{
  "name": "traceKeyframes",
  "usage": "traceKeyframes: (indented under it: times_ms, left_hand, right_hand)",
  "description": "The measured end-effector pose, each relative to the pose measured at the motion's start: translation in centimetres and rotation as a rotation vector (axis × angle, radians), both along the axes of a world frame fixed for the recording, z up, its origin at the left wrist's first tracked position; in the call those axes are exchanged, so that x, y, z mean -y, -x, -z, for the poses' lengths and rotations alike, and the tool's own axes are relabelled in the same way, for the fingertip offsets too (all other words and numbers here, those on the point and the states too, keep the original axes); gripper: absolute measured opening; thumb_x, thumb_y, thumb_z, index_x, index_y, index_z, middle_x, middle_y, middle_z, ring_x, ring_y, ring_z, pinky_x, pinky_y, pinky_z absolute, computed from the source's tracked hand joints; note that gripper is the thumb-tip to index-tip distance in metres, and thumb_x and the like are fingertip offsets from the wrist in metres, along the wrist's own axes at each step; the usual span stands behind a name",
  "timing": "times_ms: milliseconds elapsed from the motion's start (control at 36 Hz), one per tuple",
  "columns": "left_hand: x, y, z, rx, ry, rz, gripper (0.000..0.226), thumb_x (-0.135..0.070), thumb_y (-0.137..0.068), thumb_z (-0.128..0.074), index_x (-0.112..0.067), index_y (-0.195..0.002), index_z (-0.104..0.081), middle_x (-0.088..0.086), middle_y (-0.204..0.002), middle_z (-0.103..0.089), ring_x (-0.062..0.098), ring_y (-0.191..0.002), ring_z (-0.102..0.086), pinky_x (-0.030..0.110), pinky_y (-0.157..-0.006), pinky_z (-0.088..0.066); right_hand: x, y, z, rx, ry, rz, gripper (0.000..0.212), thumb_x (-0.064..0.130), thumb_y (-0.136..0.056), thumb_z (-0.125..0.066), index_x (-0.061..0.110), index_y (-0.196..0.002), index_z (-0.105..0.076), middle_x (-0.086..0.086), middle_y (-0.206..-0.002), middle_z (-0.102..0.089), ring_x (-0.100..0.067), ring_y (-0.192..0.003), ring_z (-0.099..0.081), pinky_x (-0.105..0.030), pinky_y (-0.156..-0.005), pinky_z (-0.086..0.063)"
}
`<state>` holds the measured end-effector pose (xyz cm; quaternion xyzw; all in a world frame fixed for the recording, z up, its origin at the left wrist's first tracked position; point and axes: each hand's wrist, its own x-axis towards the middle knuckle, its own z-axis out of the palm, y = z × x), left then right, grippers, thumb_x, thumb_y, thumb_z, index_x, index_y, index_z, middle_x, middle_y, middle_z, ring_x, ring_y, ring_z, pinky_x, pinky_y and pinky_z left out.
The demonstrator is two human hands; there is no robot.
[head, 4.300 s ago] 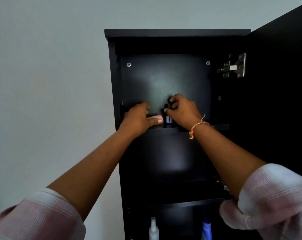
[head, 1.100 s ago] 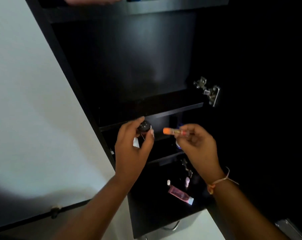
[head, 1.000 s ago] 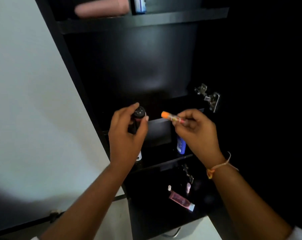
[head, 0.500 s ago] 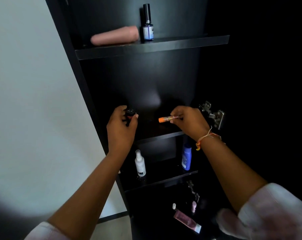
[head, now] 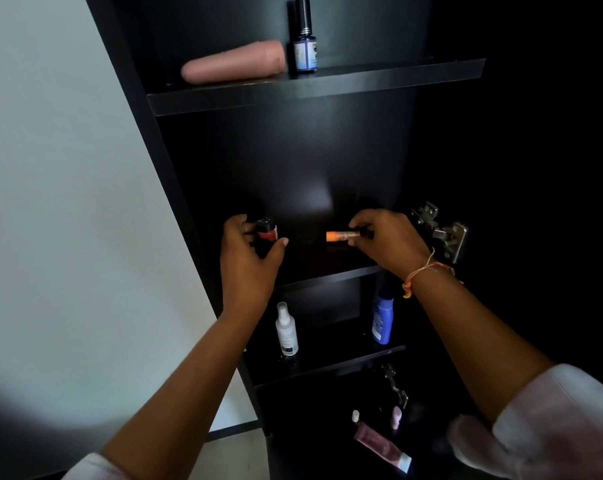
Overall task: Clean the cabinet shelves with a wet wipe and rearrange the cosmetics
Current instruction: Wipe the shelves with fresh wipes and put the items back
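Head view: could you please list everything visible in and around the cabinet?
cabinet: 1, black, centre
wall: 1, pale, left
long tube: 1, pink, lying on top shelf
polish bottle: 1, purple, black cap, upright beside it
spray bottle: 1, white, third shelf left
blue bottle: 1, blue, third shelf right
capped tube: 1, pink, lying on bottom shelf
small items: 2, white, pink, bottom shelf
hinges: 2, metal, right side
red bottle: 1, red, in left hand
stick: 1, orange-tipped, in right hand
hands: 2, bare, at second shelf
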<state>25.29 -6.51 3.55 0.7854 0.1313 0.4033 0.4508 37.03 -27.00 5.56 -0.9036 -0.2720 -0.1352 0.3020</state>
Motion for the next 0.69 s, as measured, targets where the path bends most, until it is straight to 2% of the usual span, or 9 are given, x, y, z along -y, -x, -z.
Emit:
traceKeyframes:
  times_ms: [111, 222, 389, 528, 694]
  left_hand:
    - [0.0, 0.1, 0.1, -0.014, -0.042, -0.028, 0.079, -0.037, -0.073, -0.083, -0.022, -0.136, -0.038, -0.004, -0.127, -0.054, 0.009, -0.112, -0.056, 0.028, -0.094, -0.050]
    - [0.2, 0.2, 0.1, 0.000, -0.112, -0.052, 0.083, -0.039, -0.070, -0.084, -0.019, -0.137, -0.038, 0.001, -0.130, -0.052, 0.013, -0.116, -0.053, 0.032, -0.098, -0.049]
    - [1.0, 1.1, 0.1, 0.038, -0.304, -0.138, 0.087, -0.047, -0.072, -0.080, -0.013, -0.139, -0.037, 0.007, -0.140, -0.042, 0.021, -0.131, -0.040, 0.042, -0.108, -0.040]
    - [2.2, 1.9, 0.5, 0.064, -0.501, -0.153, 0.083, -0.052, -0.077, -0.074, -0.011, -0.139, -0.037, 0.008, -0.140, -0.042, 0.021, -0.131, -0.037, 0.033, -0.109, -0.030]
    - [3.5, 2.7, 1.9, 0.058, -0.568, -0.105, 0.075, -0.051, -0.080, -0.071, -0.011, -0.136, -0.041, 0.006, -0.139, -0.044, 0.022, -0.132, -0.039, 0.043, -0.110, -0.035]
  right_hand:
    - [-0.1, 0.2, 0.0, 0.007, 0.001, -0.004, 0.032, 0.027, -0.080, -0.078, 0.021, -0.110, -0.070, -0.002, -0.109, -0.069, -0.017, -0.098, -0.066, -0.023, -0.084, -0.051]
    - [-0.2, 0.4, 0.1, 0.058, -0.004, 0.008, 0.036, 0.032, -0.079, -0.079, 0.019, -0.110, -0.070, -0.004, -0.109, -0.067, -0.019, -0.098, -0.064, -0.019, -0.081, -0.044]
    - [0.0, 1.5, 0.0, 0.130, -0.024, 0.027, 0.043, 0.043, -0.078, -0.077, 0.016, -0.111, -0.070, -0.006, -0.109, -0.066, -0.025, -0.100, -0.061, -0.030, -0.089, -0.049]
    - [0.3, 3.0, 0.4, 0.197, -0.076, 0.061, 0.043, 0.046, -0.079, -0.073, 0.019, -0.111, -0.069, -0.004, -0.113, -0.064, -0.027, -0.106, -0.055, -0.033, -0.089, -0.049]
    - [0.8, 4.4, 1.2, 0.204, -0.069, 0.080, 0.041, 0.042, -0.078, -0.076, 0.021, -0.112, -0.069, -0.002, -0.114, -0.063, -0.027, -0.107, -0.055, -0.030, -0.093, -0.045]
